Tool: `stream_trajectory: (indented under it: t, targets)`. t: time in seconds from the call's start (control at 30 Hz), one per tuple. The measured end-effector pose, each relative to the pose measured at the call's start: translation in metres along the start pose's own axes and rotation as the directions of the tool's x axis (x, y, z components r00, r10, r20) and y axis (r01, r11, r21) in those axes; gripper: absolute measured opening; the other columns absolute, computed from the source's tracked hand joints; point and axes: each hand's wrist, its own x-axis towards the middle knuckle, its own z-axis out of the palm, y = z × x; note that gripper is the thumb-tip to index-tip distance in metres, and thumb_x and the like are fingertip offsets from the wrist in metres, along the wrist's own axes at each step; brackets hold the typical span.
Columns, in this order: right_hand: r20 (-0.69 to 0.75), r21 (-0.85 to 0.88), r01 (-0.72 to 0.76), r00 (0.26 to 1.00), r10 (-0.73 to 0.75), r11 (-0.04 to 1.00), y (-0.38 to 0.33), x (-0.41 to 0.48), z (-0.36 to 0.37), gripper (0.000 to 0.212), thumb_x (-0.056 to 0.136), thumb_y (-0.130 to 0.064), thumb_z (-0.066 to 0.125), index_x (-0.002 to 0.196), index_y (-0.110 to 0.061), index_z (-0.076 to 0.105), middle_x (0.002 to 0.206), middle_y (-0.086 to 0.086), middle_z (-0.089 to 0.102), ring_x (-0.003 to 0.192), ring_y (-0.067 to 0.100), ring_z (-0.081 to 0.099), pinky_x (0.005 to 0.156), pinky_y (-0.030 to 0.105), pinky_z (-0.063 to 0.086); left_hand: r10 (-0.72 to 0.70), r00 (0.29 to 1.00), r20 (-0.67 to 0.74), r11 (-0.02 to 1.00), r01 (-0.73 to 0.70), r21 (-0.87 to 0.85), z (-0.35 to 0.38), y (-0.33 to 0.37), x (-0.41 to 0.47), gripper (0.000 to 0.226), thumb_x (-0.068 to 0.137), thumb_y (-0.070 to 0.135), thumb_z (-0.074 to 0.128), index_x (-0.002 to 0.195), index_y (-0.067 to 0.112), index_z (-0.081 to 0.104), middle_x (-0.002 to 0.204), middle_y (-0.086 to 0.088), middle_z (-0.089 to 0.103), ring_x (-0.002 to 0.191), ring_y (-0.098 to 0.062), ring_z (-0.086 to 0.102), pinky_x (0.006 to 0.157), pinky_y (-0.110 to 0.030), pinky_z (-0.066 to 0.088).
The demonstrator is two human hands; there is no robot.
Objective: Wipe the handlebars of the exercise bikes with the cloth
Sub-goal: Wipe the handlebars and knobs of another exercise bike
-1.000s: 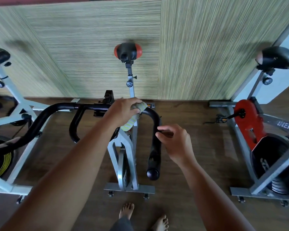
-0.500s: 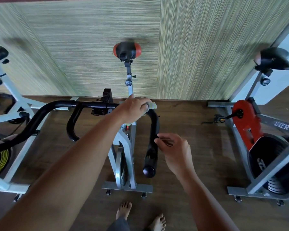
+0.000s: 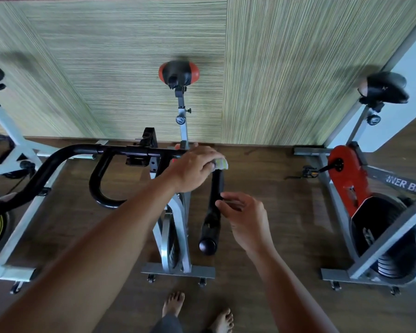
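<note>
The middle bike's black handlebar (image 3: 111,150) runs across the view and bends down into a right grip (image 3: 213,222). My left hand (image 3: 192,168) is closed around a pale yellow-green cloth (image 3: 221,163) and presses it on the bar's right bend. Only a small end of the cloth shows past my fingers. My right hand (image 3: 245,218) hovers just right of the right grip, fingers loosely curled, thumb and fingertips close to the grip and holding nothing.
The middle bike's grey frame (image 3: 175,236) and red-black saddle (image 3: 179,73) stand ahead of me. A white bike (image 3: 12,150) is at left, a red-and-grey bike (image 3: 360,188) at right. A striped wall (image 3: 130,68) is behind. My bare feet (image 3: 197,313) stand on wooden floor.
My left hand has slid the cloth rightward along the bar onto its right bend. My right hand has dropped slightly lower beside the grip.
</note>
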Motion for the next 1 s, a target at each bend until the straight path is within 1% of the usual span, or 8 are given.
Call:
stream_trajectory:
  t: [0.07,0.17,0.27,0.43,0.67,0.73,0.87,1.0]
  targets:
    - [-0.003,0.011,-0.003,1.0,0.003,1.0,0.001,0.0,0.001,0.023,0.082,-0.029,0.081,0.104,-0.021,0.076,0.09,-0.01,0.077,0.085,-0.002,0.072,0.083,0.028,0.059,0.09,0.995,0.047,0.996,-0.09,-0.003,0.007,0.003,-0.008,0.033,0.103,0.009,0.048,0.132,0.016,0.061,0.138,0.0,0.058,0.14,-0.015,0.04,0.125,-0.045,0.01]
    - [-0.003,0.022,-0.001,1.0,0.001,1.0,0.001,0.0,0.001,0.023,0.083,-0.027,0.081,0.104,-0.02,0.076,0.09,-0.009,0.077,0.085,-0.002,0.072,0.08,0.024,0.058,0.071,0.996,0.051,0.997,-0.07,-0.033,0.007,0.001,-0.009,0.035,0.104,0.01,0.046,0.136,0.017,0.058,0.145,-0.001,0.053,0.149,-0.016,0.029,0.125,-0.039,0.0]
    - [-0.004,0.033,-0.003,1.0,0.003,0.999,0.002,-0.001,0.001,0.022,0.083,-0.027,0.081,0.103,-0.021,0.076,0.091,-0.008,0.077,0.086,-0.001,0.072,0.08,0.023,0.057,0.015,1.0,0.02,0.996,-0.013,-0.087,0.01,0.004,-0.009,0.033,0.104,0.009,0.046,0.135,0.014,0.059,0.145,-0.005,0.053,0.148,-0.02,0.029,0.125,-0.048,0.011]
    - [-0.009,0.028,-0.013,1.0,0.013,1.0,0.0,-0.004,0.002,0.023,0.083,-0.027,0.081,0.105,-0.021,0.075,0.092,-0.007,0.077,0.087,0.0,0.072,0.083,0.027,0.058,0.056,0.998,0.037,0.996,-0.053,-0.078,0.018,0.011,-0.02,0.033,0.104,0.009,0.047,0.134,0.014,0.06,0.147,-0.003,0.051,0.149,-0.016,0.027,0.125,-0.036,0.009]
    - [-0.006,-0.022,-0.028,1.0,0.028,0.999,-0.003,-0.005,0.002,0.01,0.085,-0.028,0.078,0.094,-0.031,0.075,0.088,-0.009,0.078,0.085,0.002,0.073,0.086,0.037,0.059,-0.053,0.998,0.022,0.992,0.055,-0.114,0.011,0.023,-0.016,0.034,0.103,0.012,0.047,0.134,0.018,0.06,0.148,-0.002,0.051,0.148,-0.014,0.029,0.12,-0.035,0.026]
    - [-0.004,-0.033,-0.01,1.0,0.01,0.999,-0.004,-0.013,0.0,0.004,0.086,-0.031,0.074,0.088,-0.03,0.076,0.085,-0.01,0.078,0.084,0.004,0.073,0.085,0.042,0.059,-0.027,0.998,0.05,0.992,0.033,-0.124,0.011,0.028,-0.024,0.033,0.102,0.011,0.048,0.132,0.018,0.062,0.146,0.0,0.053,0.148,-0.013,0.03,0.12,-0.031,0.024]
    - [0.019,-0.009,0.023,1.0,-0.023,1.0,-0.011,-0.041,-0.006,0.026,0.088,-0.048,0.061,0.095,-0.028,0.077,0.088,-0.007,0.078,0.086,0.012,0.075,0.084,0.048,0.059,0.05,0.989,0.141,0.99,-0.031,-0.137,0.01,0.042,-0.043,0.027,0.101,0.014,0.051,0.122,0.016,0.068,0.136,-0.002,0.061,0.145,-0.009,0.033,0.115,-0.022,0.019]
    - [-0.036,-0.032,0.109,0.993,-0.11,0.994,-0.022,-0.073,-0.008,0.022,0.091,-0.042,0.064,0.095,-0.025,0.077,0.09,-0.005,0.077,0.086,0.01,0.074,0.081,0.047,0.06,0.103,0.979,0.176,0.986,-0.077,-0.148,0.003,0.046,-0.052,0.027,0.101,0.015,0.053,0.123,0.018,0.069,0.133,0.008,0.06,0.139,-0.002,0.034,0.116,-0.022,0.019]
